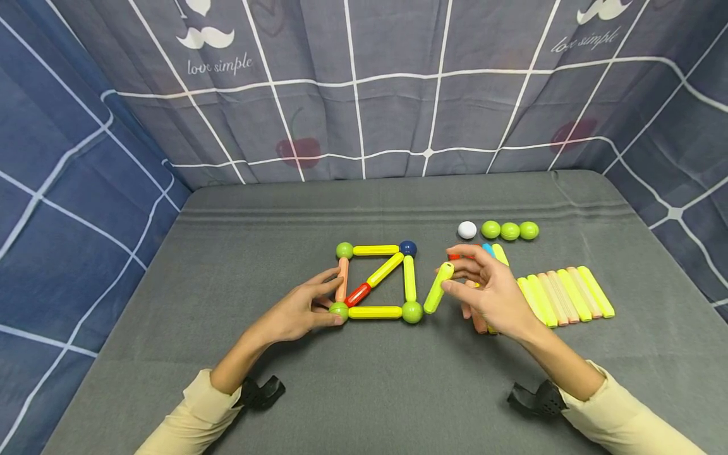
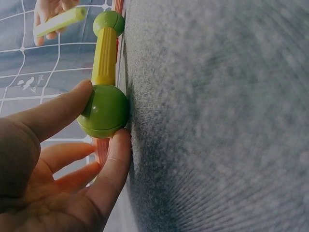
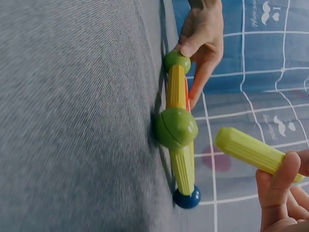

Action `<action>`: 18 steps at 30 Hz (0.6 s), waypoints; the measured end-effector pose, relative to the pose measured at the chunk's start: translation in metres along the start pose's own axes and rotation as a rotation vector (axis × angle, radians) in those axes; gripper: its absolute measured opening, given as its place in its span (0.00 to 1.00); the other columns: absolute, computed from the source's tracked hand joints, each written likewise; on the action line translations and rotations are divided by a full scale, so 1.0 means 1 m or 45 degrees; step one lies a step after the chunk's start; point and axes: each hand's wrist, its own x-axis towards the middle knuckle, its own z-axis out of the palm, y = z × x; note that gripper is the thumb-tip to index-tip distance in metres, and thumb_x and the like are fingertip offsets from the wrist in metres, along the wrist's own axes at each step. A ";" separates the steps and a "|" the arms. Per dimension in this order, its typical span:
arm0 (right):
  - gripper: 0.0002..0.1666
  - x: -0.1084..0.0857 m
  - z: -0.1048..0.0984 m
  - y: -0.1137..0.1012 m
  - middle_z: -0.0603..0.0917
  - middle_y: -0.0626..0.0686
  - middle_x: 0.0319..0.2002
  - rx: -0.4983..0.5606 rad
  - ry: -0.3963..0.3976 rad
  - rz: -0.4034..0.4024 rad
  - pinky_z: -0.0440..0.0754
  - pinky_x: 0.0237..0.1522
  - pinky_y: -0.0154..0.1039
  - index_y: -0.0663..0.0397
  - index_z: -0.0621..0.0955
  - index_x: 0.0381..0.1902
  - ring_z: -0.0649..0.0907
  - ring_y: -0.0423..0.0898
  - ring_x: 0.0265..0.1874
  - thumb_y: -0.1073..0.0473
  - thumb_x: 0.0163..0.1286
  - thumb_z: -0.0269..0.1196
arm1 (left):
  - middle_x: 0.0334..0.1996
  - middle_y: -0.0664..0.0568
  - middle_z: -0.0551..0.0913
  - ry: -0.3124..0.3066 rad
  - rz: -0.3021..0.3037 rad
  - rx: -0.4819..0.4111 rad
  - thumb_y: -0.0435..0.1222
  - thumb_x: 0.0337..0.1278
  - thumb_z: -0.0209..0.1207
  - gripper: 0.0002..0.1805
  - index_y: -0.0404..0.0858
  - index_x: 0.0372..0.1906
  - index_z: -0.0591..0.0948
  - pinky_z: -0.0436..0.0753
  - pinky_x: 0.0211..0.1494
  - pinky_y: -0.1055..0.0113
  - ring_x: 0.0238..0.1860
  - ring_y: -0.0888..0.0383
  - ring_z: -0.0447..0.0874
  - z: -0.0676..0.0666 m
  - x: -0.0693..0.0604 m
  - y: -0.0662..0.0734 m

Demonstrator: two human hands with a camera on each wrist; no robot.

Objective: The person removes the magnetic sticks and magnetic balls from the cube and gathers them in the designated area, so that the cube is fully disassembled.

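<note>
- Stick frame (image 1: 376, 278): flat on the tabletop (image 1: 341, 392).
- Left hand (image 1: 299, 309): pinches the frame's eight-o'clock ball (image 1: 339, 310); should brace it.
- Right hand (image 1: 496, 292): pinches a lime rod (image 1: 438, 289).
- Lime rod: at the frame's three o'clock, apart; best squared to the four-o'clock ball (image 1: 412, 312) before gentle pressing.

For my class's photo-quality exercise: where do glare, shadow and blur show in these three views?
Head view: mostly sharp, with a soft shadow beside the left forearm; left wrist view: the grey cloth blurs across the right side, while the pinched green ball shows a faint highlight; right wrist view: bright glints on the dark blue ball.
</note>
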 end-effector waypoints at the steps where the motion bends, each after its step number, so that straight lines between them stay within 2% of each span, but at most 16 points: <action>1: 0.23 -0.002 -0.002 -0.001 0.84 0.59 0.45 0.011 0.004 0.004 0.79 0.19 0.41 0.64 0.74 0.57 0.82 0.47 0.24 0.72 0.66 0.65 | 0.77 0.43 0.52 0.002 0.002 0.009 0.34 0.57 0.69 0.42 0.28 0.73 0.61 0.80 0.51 0.66 0.52 0.50 0.79 0.000 0.000 0.000; 3: 0.20 -0.005 -0.008 -0.002 0.85 0.55 0.43 -0.022 0.033 -0.006 0.80 0.25 0.38 0.64 0.76 0.54 0.83 0.45 0.27 0.71 0.66 0.65 | 0.77 0.43 0.53 0.007 0.004 0.020 0.34 0.57 0.69 0.42 0.29 0.73 0.61 0.80 0.51 0.65 0.52 0.51 0.79 -0.001 0.000 0.001; 4: 0.19 -0.006 -0.011 -0.002 0.85 0.53 0.43 -0.032 0.045 -0.012 0.80 0.24 0.37 0.65 0.77 0.54 0.84 0.44 0.31 0.72 0.66 0.65 | 0.77 0.44 0.53 0.007 0.002 0.018 0.34 0.57 0.69 0.42 0.29 0.73 0.61 0.80 0.51 0.65 0.52 0.51 0.79 -0.001 0.000 0.001; 7: 0.18 -0.012 -0.023 -0.003 0.85 0.52 0.41 -0.046 0.078 -0.015 0.77 0.21 0.35 0.67 0.78 0.54 0.83 0.41 0.30 0.73 0.66 0.64 | 0.77 0.44 0.52 0.004 -0.010 0.002 0.34 0.57 0.69 0.42 0.29 0.73 0.61 0.80 0.51 0.66 0.53 0.50 0.79 0.000 0.000 0.000; 8: 0.18 -0.013 -0.028 -0.003 0.85 0.50 0.41 -0.097 0.104 -0.017 0.77 0.24 0.33 0.66 0.79 0.54 0.83 0.39 0.34 0.72 0.66 0.65 | 0.77 0.44 0.52 0.003 -0.016 -0.007 0.34 0.57 0.69 0.42 0.29 0.73 0.61 0.80 0.50 0.66 0.53 0.50 0.79 0.000 0.000 0.000; 9: 0.19 -0.015 -0.033 -0.003 0.86 0.49 0.40 -0.112 0.116 -0.015 0.76 0.21 0.34 0.66 0.79 0.55 0.83 0.39 0.33 0.72 0.66 0.64 | 0.77 0.44 0.51 0.002 -0.021 -0.016 0.34 0.57 0.69 0.43 0.29 0.73 0.61 0.80 0.50 0.66 0.53 0.50 0.79 0.000 -0.001 0.000; 11: 0.19 -0.019 -0.045 -0.002 0.85 0.47 0.40 -0.180 0.153 -0.004 0.74 0.16 0.34 0.63 0.78 0.56 0.81 0.39 0.23 0.71 0.68 0.63 | 0.77 0.44 0.51 0.002 -0.025 -0.026 0.34 0.57 0.70 0.42 0.29 0.73 0.61 0.81 0.49 0.66 0.53 0.50 0.79 0.001 -0.001 -0.001; 15: 0.20 -0.025 -0.071 0.002 0.83 0.41 0.40 -0.386 0.257 0.032 0.67 0.09 0.37 0.57 0.78 0.59 0.72 0.41 0.10 0.67 0.70 0.63 | 0.77 0.44 0.51 0.012 -0.027 -0.026 0.33 0.56 0.70 0.42 0.29 0.73 0.62 0.81 0.49 0.66 0.52 0.50 0.79 0.001 -0.001 -0.002; 16: 0.21 -0.026 -0.079 0.004 0.82 0.39 0.40 -0.432 0.287 0.046 0.66 0.09 0.37 0.55 0.77 0.60 0.70 0.41 0.08 0.66 0.70 0.64 | 0.77 0.44 0.52 0.013 -0.027 -0.023 0.33 0.56 0.70 0.42 0.29 0.73 0.62 0.81 0.49 0.66 0.53 0.50 0.79 0.001 -0.001 -0.001; 18: 0.23 -0.028 -0.096 0.007 0.82 0.34 0.38 -0.524 0.343 0.077 0.69 0.11 0.34 0.55 0.76 0.61 0.75 0.33 0.13 0.64 0.69 0.65 | 0.77 0.44 0.52 0.013 -0.029 -0.019 0.34 0.56 0.70 0.42 0.29 0.73 0.62 0.81 0.50 0.66 0.53 0.50 0.79 0.001 -0.001 -0.001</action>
